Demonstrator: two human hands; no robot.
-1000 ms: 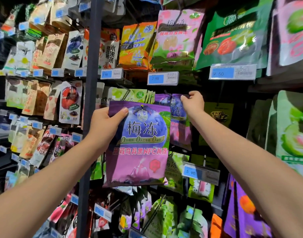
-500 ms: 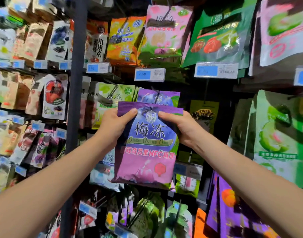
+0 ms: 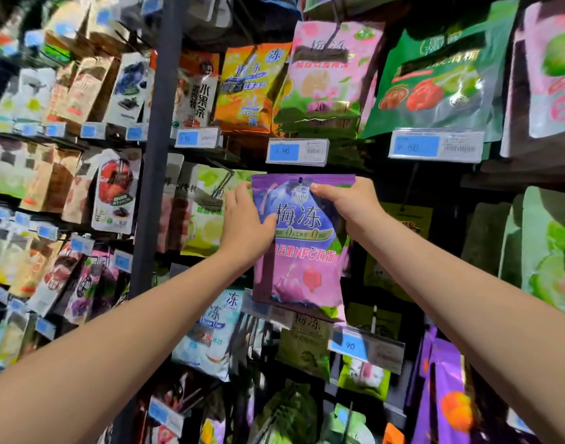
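One purple pouch (image 3: 302, 245) held upright against display rack (image 3: 159, 203), just below blue price tag (image 3: 297, 151). Left hand (image 3: 245, 225) gripped pouch's left edge, thumb across front, fingers behind. Right hand (image 3: 348, 206) pinched top right corner, thumb near hang hole. Pouch sealed, contents hidden. Light green pouch (image 3: 207, 216) hung just left of it, pale blue pouch (image 3: 210, 334) below, dark green pouch (image 3: 441, 75) above right.

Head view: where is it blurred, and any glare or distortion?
Head view: purple pouch, left hand and right hand fairly sharp; far-left packets smeared by blur; glare patches on the glossy green bag; deep shadow behind the bags; wide-angle bending leans the shelf post.
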